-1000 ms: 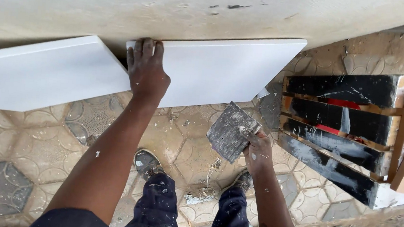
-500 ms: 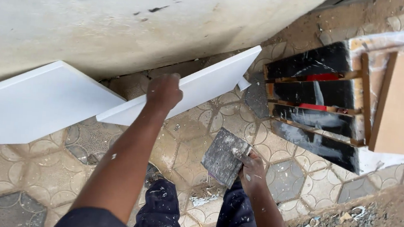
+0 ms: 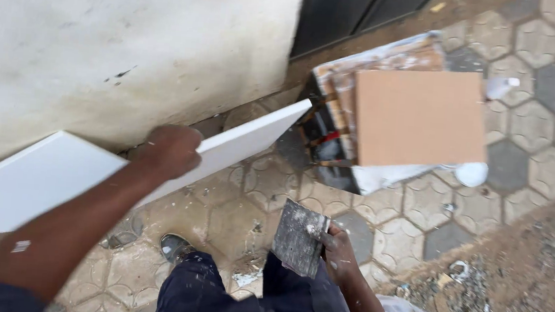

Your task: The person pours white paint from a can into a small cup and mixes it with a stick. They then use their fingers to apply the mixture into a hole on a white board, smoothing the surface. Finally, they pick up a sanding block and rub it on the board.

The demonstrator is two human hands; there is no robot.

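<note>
**Hand gripped white board by the wall while the other held a scraper**

In the head view, the left hand (image 3: 169, 150) was closed over the upper edge of a white board (image 3: 245, 140), fingers curled tight around it and hidden on the far side. The board ran out past the knuckles toward a paint-smeared wooden stand (image 3: 323, 136), its far corner nearly touching the stand, and it tilted away from the pale wall (image 3: 121, 35) just above the fingers. A second white board (image 3: 28, 181) lay behind the wrist, leaning against the same wall, its near corner just beside the gripping hand.

The right hand (image 3: 338, 252) was clenched on a flat, plaster-caked scraper (image 3: 298, 237), thumb pressed on its near edge, the blade spreading out to the left of the fingers over the person's dark, spattered trousers (image 3: 212, 291). Beyond the fingertips, a brown board (image 3: 418, 115) rested on top of the stand. Hexagonal paving (image 3: 434, 203) lay beneath both hands.
</note>
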